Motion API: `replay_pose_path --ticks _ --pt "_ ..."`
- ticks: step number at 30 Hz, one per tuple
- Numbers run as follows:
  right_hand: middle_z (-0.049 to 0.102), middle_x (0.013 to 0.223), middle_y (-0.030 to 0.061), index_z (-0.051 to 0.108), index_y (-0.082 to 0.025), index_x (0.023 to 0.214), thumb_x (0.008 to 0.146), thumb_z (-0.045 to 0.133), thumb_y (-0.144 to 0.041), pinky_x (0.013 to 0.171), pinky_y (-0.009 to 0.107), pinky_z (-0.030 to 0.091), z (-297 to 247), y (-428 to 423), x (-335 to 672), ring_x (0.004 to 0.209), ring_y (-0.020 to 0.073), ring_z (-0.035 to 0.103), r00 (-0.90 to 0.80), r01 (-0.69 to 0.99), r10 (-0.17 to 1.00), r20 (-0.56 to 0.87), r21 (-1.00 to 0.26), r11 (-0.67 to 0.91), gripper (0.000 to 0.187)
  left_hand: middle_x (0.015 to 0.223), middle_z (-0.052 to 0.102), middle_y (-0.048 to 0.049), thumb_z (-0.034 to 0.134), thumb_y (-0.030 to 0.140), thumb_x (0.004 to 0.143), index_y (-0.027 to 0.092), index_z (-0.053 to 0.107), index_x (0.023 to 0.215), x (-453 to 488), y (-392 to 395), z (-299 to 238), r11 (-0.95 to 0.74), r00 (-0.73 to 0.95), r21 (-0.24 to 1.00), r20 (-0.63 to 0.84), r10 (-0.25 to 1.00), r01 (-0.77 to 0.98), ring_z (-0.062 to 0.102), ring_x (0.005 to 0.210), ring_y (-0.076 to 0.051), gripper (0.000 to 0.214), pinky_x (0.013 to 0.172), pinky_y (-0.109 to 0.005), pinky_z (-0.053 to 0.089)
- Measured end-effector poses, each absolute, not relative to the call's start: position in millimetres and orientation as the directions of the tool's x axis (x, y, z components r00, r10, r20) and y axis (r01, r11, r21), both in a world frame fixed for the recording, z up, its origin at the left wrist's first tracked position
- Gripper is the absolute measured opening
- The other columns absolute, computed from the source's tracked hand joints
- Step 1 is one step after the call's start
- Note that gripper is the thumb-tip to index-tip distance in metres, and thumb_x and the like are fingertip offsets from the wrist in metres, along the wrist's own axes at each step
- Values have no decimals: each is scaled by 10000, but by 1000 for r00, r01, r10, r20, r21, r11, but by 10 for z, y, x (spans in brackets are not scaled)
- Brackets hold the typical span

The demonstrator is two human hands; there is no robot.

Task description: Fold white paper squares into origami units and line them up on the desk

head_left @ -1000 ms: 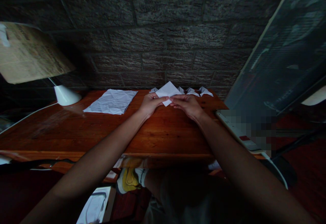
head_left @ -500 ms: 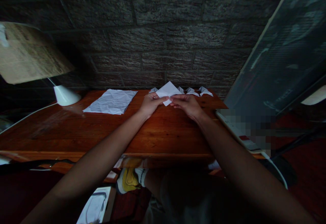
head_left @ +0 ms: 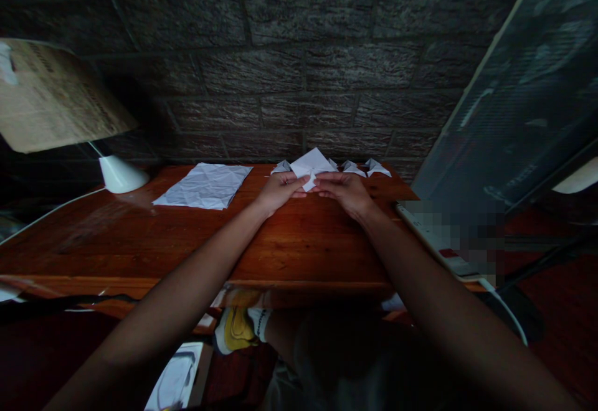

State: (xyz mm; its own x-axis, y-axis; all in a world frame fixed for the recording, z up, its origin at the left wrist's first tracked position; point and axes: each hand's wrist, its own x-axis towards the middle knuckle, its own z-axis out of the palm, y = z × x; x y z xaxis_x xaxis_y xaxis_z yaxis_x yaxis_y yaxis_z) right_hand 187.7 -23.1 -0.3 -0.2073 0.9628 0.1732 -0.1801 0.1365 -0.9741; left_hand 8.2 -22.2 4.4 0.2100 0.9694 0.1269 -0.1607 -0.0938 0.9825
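Observation:
A white folded paper (head_left: 312, 163), diamond-shaped with its top point up, is held above the far part of the wooden table. My left hand (head_left: 278, 192) pinches its lower left side, thumb on the near face. On the lower right side, my right hand (head_left: 344, 190) grips it in the same way, the two thumbs close together near the bottom corner. Behind the hands, small folded paper pieces stand along the table's back edge: one (head_left: 281, 167) at the left, others (head_left: 354, 169) at the right, partly covered by the held paper.
A creased stack of white paper sheets (head_left: 204, 185) lies left on the wooden table (head_left: 313, 255). Farther left stands a lamp (head_left: 122, 174) with a brown shade. A flat device (head_left: 434, 243), partly blurred out, lies at the right edge. A brick wall (head_left: 299, 75) rises behind.
The folded paper has shifted slightly right and tilted a little between my fingers. My left fingers have moved slightly at its lower corner. Both hands keep their hold.

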Motion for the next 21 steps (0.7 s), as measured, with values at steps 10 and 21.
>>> replay_pose_path --ticks 10,21 --pt "758 815 47 765 -189 818 624 840 -295 740 310 577 4 -244 1879 800 174 718 -209 -153 963 169 -979 138 234 915 770 -94 805 328 717 126 775 898 61 -189 -4 -143 200 987 156 967 -78 686 802 -151 272 796 -327 575" --pt "743 747 29 756 -192 800 609 834 -278 712 316 557 7 -244 1887 744 168 708 -212 -149 959 191 -976 161 223 890 774 -108 871 449 607 118 771 878 81 -211 -22 -121 209 985 145 967 -125 713 801 -189 439 802 -369 593"
